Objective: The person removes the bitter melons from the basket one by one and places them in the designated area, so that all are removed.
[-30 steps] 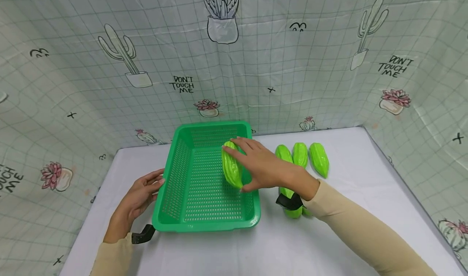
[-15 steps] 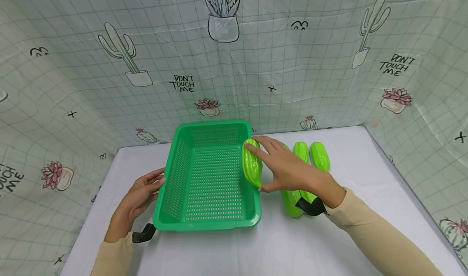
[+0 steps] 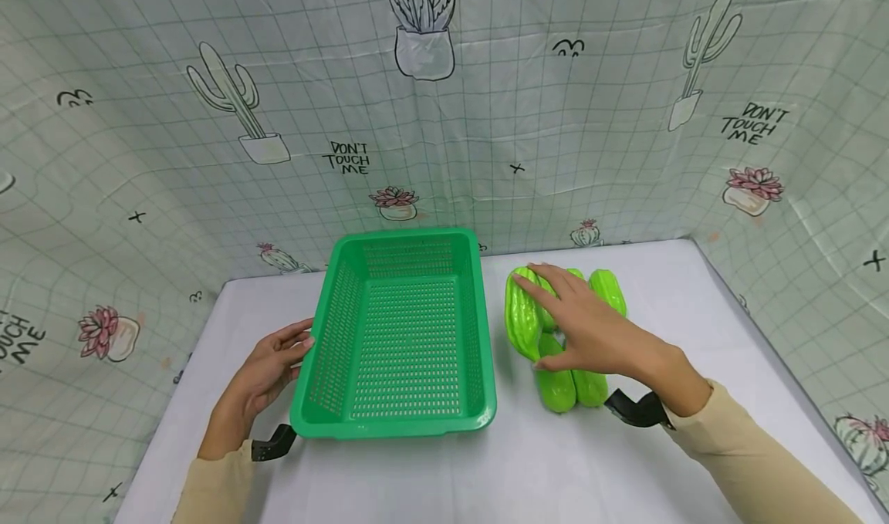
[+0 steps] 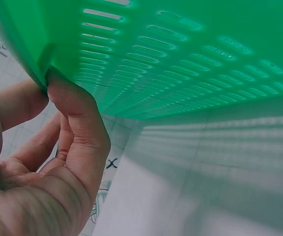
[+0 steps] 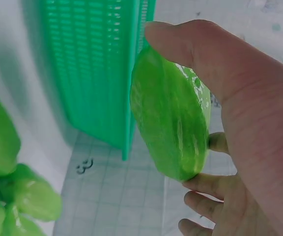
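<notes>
A ridged, glossy bitter melon (image 3: 521, 316) is held by my right hand (image 3: 600, 335), thumb at its tapered end and fingers at the other. In the right wrist view this melon (image 5: 168, 115) hangs above the table, beside the basket's outer wall. My left hand (image 3: 271, 362) pinches the left rim of a green plastic basket (image 3: 389, 432); the left wrist view shows thumb and finger meeting at the rim, below the slotted basket wall (image 4: 190, 64). No melon shows inside the basket.
Several more bitter melons lie on the white table right of the basket, one (image 3: 556, 381) in front and one (image 3: 607, 292) at the back right; my right hand partly covers the group. A gridded cloth (image 3: 444, 123) with cactus drawings hangs behind the table (image 3: 430, 481).
My right hand has carried the bitter melon rightward, from over the basket past its right rim to above the other melons. The left hand and basket have stayed put.
</notes>
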`<action>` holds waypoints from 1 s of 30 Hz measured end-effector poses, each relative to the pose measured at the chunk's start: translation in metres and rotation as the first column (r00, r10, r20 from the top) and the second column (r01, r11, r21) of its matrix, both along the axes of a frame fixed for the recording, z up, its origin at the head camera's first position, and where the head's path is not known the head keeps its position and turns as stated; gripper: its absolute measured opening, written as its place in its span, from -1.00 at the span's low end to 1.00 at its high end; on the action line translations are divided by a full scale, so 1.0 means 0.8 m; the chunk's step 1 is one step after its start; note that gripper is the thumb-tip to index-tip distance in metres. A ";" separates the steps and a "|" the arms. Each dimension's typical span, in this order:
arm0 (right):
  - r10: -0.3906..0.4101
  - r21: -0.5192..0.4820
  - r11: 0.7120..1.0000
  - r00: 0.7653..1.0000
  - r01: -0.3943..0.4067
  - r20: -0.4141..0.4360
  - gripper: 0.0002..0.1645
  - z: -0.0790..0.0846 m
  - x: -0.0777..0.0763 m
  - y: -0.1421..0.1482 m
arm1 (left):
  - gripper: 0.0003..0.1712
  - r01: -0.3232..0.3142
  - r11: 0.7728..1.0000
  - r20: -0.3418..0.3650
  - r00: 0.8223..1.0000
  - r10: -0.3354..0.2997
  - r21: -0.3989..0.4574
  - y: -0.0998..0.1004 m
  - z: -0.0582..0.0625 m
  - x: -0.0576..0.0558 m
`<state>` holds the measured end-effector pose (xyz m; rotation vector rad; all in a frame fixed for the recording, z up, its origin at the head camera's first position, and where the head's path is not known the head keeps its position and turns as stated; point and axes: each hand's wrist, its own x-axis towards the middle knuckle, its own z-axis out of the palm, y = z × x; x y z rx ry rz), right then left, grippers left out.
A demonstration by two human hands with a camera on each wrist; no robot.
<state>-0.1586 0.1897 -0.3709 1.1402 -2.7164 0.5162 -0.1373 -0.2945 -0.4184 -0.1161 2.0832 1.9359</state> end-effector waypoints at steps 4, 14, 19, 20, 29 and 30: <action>-0.019 -0.001 1.000 1.000 0.019 -0.018 0.46 -0.008 0.006 0.014 | -0.27 -0.004 1.000 0.003 1.000 0.004 -0.003 0.000 -0.001 -0.001; -0.103 -0.009 0.995 0.995 0.103 0.009 0.47 -0.026 0.025 0.046 | -0.27 -0.004 1.000 0.002 1.000 0.004 0.013 0.001 -0.001 0.000; -0.122 -0.025 0.992 0.993 0.121 -0.009 0.49 -0.037 0.034 0.065 | -0.28 -0.014 0.999 0.005 1.000 0.013 0.029 0.000 0.000 0.000; -0.125 -0.028 0.992 0.992 0.125 -0.013 0.49 -0.039 0.035 0.069 | -0.29 -0.018 0.999 0.006 1.000 0.017 0.033 0.000 0.000 0.000; -0.165 -0.047 0.985 0.986 0.164 -0.007 0.47 -0.053 0.047 0.102 | -0.28 -0.007 1.000 0.001 1.000 0.007 0.030 0.001 -0.002 -0.001; -0.168 -0.042 0.985 0.986 0.167 -0.006 0.46 -0.054 0.049 0.105 | -0.28 -0.008 1.000 0.002 1.000 0.008 0.030 0.001 -0.002 -0.001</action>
